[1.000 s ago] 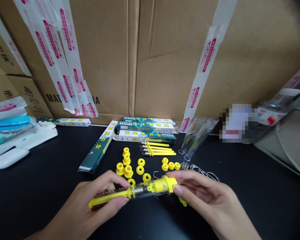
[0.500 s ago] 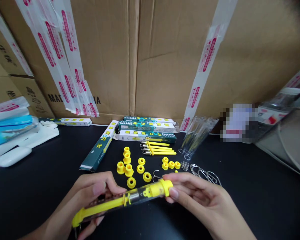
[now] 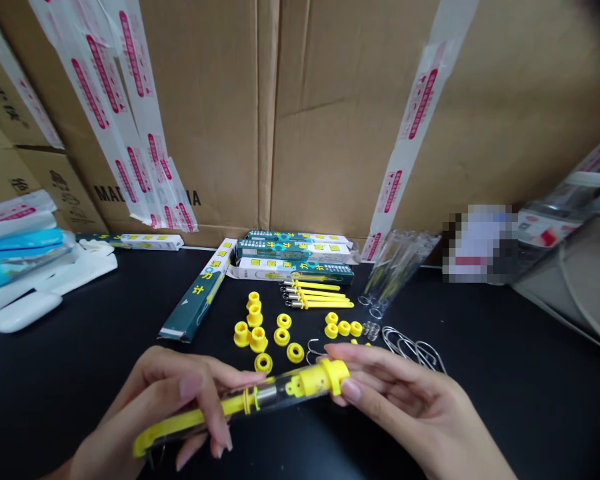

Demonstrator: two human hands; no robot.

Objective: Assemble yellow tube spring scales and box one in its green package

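A clear-tubed spring scale (image 3: 283,392) with a yellow rod and a metal sleeve inside lies tilted between my hands, its right end higher. My left hand (image 3: 165,400) is wrapped round the tube's left half; a small wire hook shows below the lower end. The fingertips of my right hand (image 3: 395,407) pinch the yellow cap (image 3: 336,377) at the other end. Just beyond are loose yellow rings (image 3: 295,353), flanged yellow caps (image 3: 258,340), small yellow plugs (image 3: 344,328) and a wire hook (image 3: 312,348), partly hidden by my right hand.
Several yellow rods (image 3: 320,297) lie behind the small parts, with clear tubes (image 3: 397,273) at their right. Metal rings (image 3: 414,350) rest near my right hand. Printed narrow boxes (image 3: 200,293) stand before a big cardboard box (image 3: 320,133). A bottle (image 3: 550,227) is at the right.
My left hand's fingers have shifted round the tube, and one finger now crosses its front. The scale's left end has moved slightly left. My right hand stays on the cap.
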